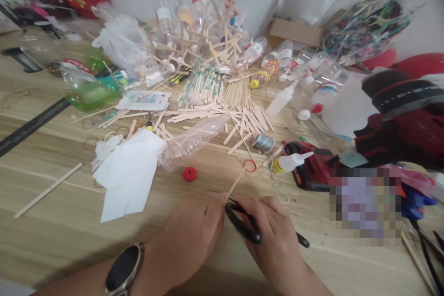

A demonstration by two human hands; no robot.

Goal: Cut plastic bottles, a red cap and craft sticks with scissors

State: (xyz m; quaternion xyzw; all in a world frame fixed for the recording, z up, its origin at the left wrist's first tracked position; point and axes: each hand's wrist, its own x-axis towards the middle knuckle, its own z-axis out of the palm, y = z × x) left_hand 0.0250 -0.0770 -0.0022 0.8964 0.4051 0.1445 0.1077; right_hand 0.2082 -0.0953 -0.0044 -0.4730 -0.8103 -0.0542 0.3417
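Observation:
My left hand (197,226), wearing a wristwatch (124,268), is closed on a thin wooden stick (236,183) that points up and away from the fingertips. My right hand (274,236) grips black-handled pliers (243,224), whose two handles spread apart. Their jaws meet the stick's near end by my left fingertips, where the fingers partly hide them. Just beyond the hands lie a red rubber band (249,165) and a red bottle cap (189,174) with a hole in its middle.
A crumpled clear bottle (194,143) and white paper (130,175) lie ahead to the left. Craft sticks (253,120), skewers (239,90) and several bottles crowd the back. On the right are a glue bottle (291,163), a thread spool (263,142) and a red-black power drill (398,134).

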